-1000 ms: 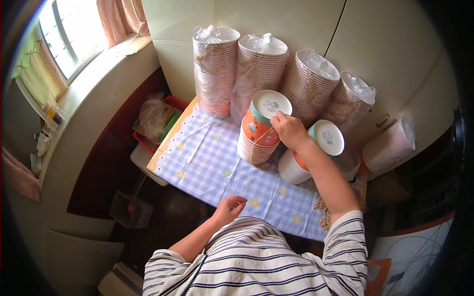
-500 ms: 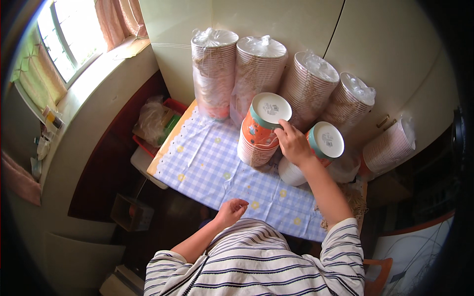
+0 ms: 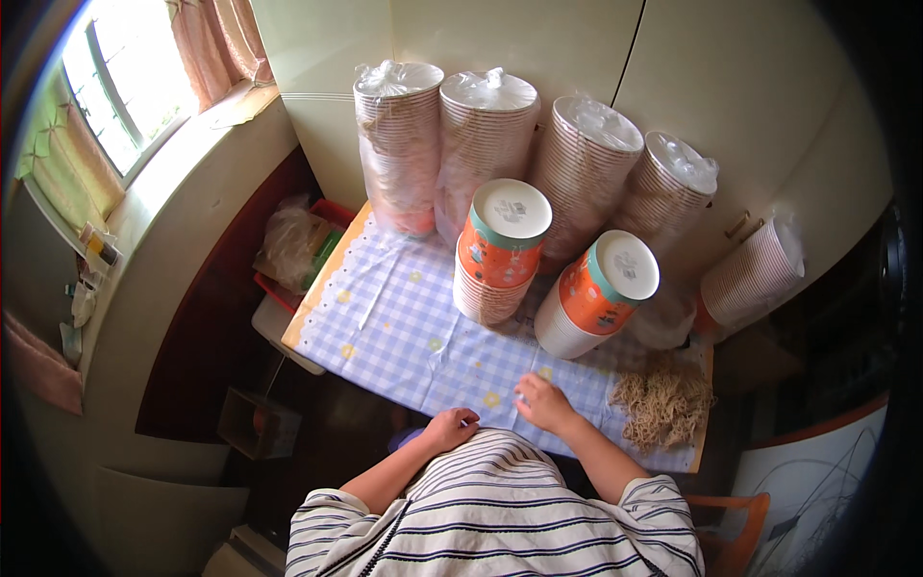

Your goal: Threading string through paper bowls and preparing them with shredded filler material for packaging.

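My left hand (image 3: 452, 430) rests by the near table edge in front of my body, its fingers curled in; anything inside is hidden. Just to its right, over the front of the table, is my right hand (image 3: 543, 402), fingers bent together, with no contact with the paper buckets. Beyond the hands stand two stacks of upside-down paper buckets, a left stack (image 3: 502, 252) and a right stack (image 3: 596, 298). Each has an orange bucket with a teal rim band and white base on top, over pale nested ones. A tangled heap of tan twine (image 3: 663, 399) lies at the right.
Several tall plastic-wrapped bucket stacks (image 3: 488, 144) line the back against a pale cabinet (image 3: 510, 34). Another wrapped stack (image 3: 755, 269) leans at the far right. A blue checkered cloth (image 3: 385, 308) covers the table. At left sits a red crate (image 3: 332, 213) with plastic bags. An orange chair (image 3: 750, 524) stands lower right.
My right hand has left the side of the left bucket stack and come back toward my body, beside my left hand. The twine heap is now uncovered. Both front stacks stay in place.
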Available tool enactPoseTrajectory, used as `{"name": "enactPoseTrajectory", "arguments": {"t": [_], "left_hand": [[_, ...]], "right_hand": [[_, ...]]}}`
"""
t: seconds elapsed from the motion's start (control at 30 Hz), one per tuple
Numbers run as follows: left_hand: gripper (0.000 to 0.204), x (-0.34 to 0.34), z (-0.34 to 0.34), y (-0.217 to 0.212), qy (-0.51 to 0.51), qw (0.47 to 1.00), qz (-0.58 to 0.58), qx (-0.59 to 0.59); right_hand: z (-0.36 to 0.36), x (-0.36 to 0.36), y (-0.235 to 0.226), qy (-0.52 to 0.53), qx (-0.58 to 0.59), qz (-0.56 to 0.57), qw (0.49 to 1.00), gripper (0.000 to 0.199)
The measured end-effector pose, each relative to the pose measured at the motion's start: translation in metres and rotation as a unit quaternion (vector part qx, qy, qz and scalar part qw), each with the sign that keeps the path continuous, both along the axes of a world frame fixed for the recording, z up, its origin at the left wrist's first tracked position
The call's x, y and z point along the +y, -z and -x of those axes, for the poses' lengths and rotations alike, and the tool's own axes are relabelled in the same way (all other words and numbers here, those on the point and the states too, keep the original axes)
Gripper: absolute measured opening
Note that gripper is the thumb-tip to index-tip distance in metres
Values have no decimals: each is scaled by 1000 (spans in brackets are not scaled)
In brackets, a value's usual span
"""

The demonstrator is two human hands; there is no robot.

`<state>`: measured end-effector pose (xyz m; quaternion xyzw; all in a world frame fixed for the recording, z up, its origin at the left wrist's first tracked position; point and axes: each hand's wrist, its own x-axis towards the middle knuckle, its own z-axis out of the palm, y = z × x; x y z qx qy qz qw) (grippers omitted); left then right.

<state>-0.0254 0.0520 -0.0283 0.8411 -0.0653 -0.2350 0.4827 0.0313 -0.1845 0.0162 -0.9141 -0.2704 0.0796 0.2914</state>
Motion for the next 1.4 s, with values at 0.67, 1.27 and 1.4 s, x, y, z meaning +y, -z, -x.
{"name": "enactPoseTrajectory", "arguments": {"t": [0.67,1.27,1.4], "left_hand": [[32,117,-141,37,-190,970,151,27],[63,53,-247,-43,-101,937,286,-172],[57,40,-242,-55,-52,916,367,-155]], "right_hand": [[-88,-5,83,277,248,-252,893,26],[-150,50,6,413,179,-430,783,62],[-159,56,-9,392,171,-425,798,58]]}}
